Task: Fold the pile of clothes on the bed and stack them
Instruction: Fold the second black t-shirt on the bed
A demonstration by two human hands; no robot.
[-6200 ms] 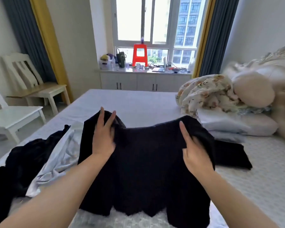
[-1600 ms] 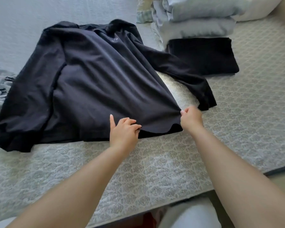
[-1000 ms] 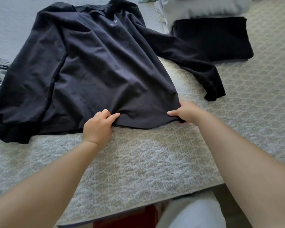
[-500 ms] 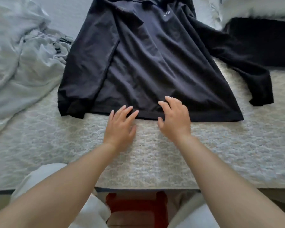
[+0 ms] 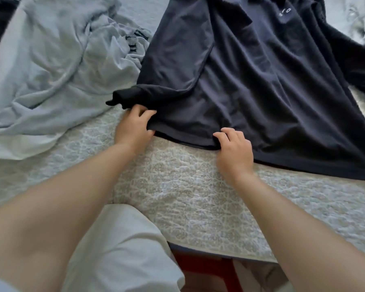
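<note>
The left hand [image 5: 133, 126] pinches the lower left corner of the dark top [image 5: 251, 81], fingers curled into the hem just below the sleeve cuff [image 5: 122, 98]. The right hand [image 5: 235, 147] rests on the same hem to the right of that grip, fingers bent and pressing the cloth; whether they pinch it I cannot tell. The top lies spread on the bed [image 5: 188, 199], running up and away from both hands, its hem sloping down to the right of the right hand. Left of the grip a pale blue garment [image 5: 51, 66] lies crumpled, touching the cuff. Below the hands the patterned quilt is bare down to the bed's near edge. Under the left forearm a knee in pale trousers [image 5: 122, 249] meets that edge, with something red [image 5: 207, 275] beside it.
</note>
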